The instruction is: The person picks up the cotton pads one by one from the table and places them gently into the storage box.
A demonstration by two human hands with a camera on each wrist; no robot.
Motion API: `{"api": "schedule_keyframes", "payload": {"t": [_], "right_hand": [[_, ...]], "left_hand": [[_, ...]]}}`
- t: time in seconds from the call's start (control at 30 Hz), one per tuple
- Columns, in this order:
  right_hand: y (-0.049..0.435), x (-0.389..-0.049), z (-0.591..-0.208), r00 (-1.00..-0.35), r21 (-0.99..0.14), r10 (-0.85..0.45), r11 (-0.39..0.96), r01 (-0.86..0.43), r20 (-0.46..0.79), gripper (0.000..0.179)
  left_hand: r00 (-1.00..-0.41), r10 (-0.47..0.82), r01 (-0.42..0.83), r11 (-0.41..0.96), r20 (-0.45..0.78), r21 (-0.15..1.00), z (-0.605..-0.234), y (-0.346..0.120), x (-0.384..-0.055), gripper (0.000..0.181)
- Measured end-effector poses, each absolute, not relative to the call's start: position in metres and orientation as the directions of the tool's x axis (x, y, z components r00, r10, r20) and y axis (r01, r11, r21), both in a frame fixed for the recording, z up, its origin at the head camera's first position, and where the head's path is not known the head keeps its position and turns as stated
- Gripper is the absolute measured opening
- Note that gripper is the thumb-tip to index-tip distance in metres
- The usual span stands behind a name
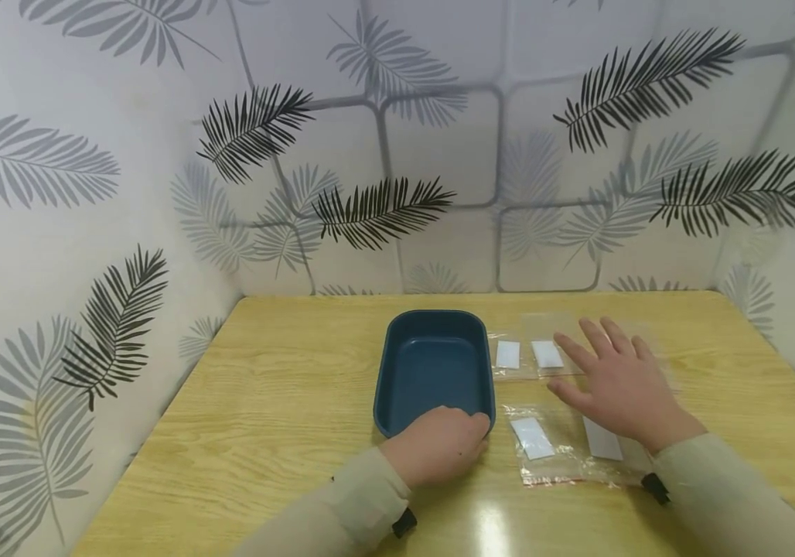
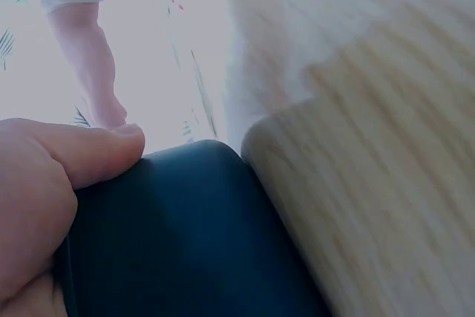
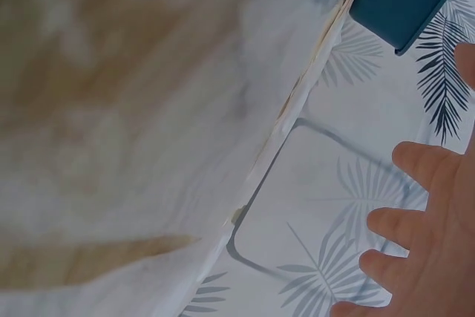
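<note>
A dark blue rectangular tray [image 1: 435,371] with raised walls sits on the table, left of some clear plastic bags. My left hand [image 1: 439,449] grips its near right corner. In the left wrist view the thumb [image 2: 104,155] lies on the rim with the other fingers curled below. My right hand [image 1: 620,387] is over the bags, fingers spread and holding nothing. The clear bags show white rectangular pieces: one at the near left [image 1: 532,439], one partly under the right hand [image 1: 604,441], and two farther back [image 1: 507,354]. The hand and forearm hide part of the bags.
The wood-grain table [image 1: 286,371] ends at a wall [image 1: 439,155] papered with leaf prints behind, with more papered wall at left and right. A dark band [image 1: 404,523] is at the left cuff and another [image 1: 655,489] at the right.
</note>
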State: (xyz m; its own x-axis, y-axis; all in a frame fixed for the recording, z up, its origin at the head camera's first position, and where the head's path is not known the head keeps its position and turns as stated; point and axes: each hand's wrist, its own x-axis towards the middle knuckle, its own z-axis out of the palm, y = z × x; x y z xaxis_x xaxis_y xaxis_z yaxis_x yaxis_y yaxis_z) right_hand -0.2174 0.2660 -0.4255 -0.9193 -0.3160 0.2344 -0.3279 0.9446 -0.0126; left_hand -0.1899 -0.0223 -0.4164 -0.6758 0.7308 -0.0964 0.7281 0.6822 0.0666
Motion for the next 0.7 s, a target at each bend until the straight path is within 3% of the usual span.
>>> {"api": "schedule_keyframes", "payload": {"t": [0.2, 0.37, 0.5, 0.6, 0.7], "right_hand": [[0.261, -0.218, -0.422, -0.913, -0.022, -0.327, 0.939, -0.342, 0.245, 0.08], [0.258, -0.217, -0.421, -0.91, -0.016, -0.336, 0.937, -0.35, 0.243, 0.079], [0.258, -0.217, -0.42, -0.908, -0.016, -0.343, 0.934, -0.357, 0.24, 0.079], [0.257, -0.218, -0.419, -0.904, -0.023, -0.349, 0.931, -0.365, 0.247, 0.079], [0.258, -0.218, -0.419, -0.906, -0.029, -0.348, 0.93, -0.365, 0.243, 0.079]], "left_hand": [[-0.703, 0.696, 0.692, 0.717, -0.142, 0.085, -0.414, -0.016, -0.19, 0.018], [-0.719, 0.667, 0.634, 0.744, -0.193, 0.211, -0.4, -0.032, -0.199, 0.046], [-0.807, 0.589, 0.559, 0.78, -0.032, 0.281, -0.387, -0.061, -0.221, 0.055], [-0.894, 0.433, 0.448, 0.849, 0.117, 0.281, -0.386, -0.083, -0.24, 0.048], [-0.944, 0.279, 0.321, 0.901, 0.177, 0.292, -0.397, -0.098, -0.255, 0.045]]}}
